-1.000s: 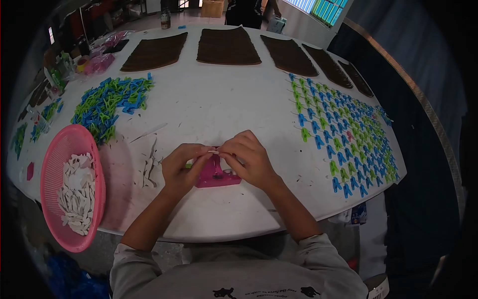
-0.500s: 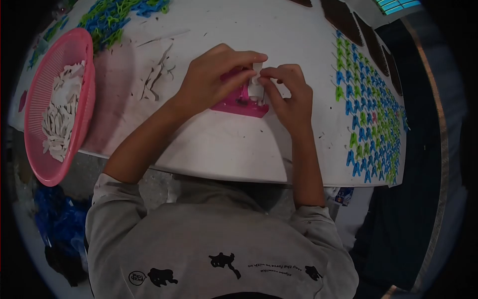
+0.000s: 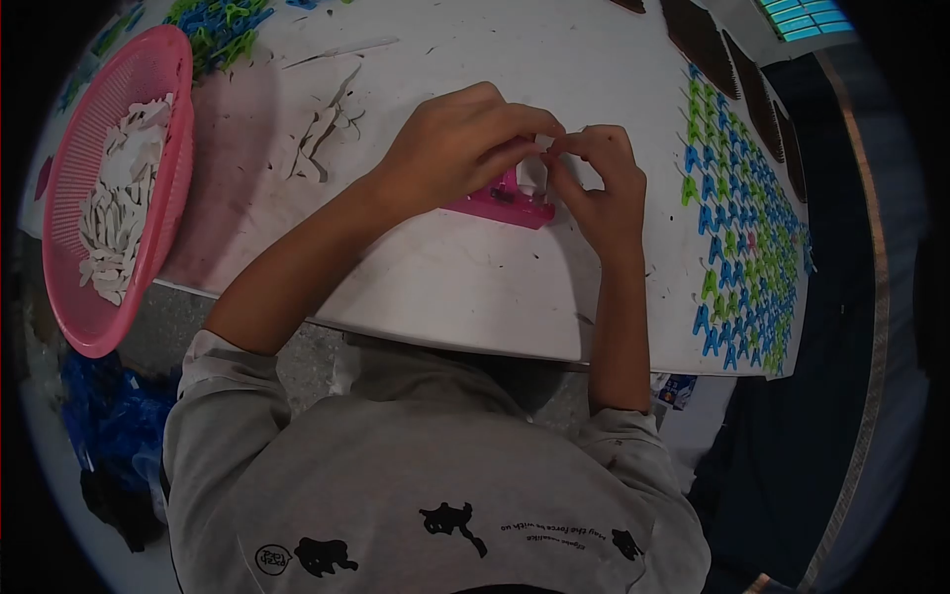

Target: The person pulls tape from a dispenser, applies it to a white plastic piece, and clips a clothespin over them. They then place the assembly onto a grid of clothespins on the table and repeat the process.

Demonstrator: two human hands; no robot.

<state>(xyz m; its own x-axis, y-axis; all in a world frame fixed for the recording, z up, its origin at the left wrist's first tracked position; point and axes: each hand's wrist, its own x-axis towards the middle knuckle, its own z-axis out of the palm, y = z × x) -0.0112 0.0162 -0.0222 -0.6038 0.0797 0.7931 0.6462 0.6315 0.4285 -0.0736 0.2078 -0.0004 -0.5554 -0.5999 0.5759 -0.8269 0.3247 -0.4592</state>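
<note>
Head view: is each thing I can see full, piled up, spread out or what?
Pink basket, partly filled.
White pieces, heaped loosely inside it.
Clips at upper left, piled up.
Clips at right, spread out in rows.
Pale scraps, lying loose.
Pink holder, partly hidden.
Left hand, fingers bent.
Right hand, fingers bent.

Illumination dim and soft, with muted colour; the window (image 3: 807, 20), upper right, is the brightest patch, tinted blue-green. The white table (image 3: 426, 292) appears grey, and a diffuse pinkish shadow lies on it just right of the pink basket (image 3: 181, 163). Detail sinks into near-black in the curtain (image 3: 826, 297) at right. Wide-angle distortion bows the table's front edge — black vignetting rounds off the corners. The print on the shirt (image 3: 396, 450) is fairly crisp; between the fingertips (image 3: 550, 130), fine detail is indistinct.
</note>
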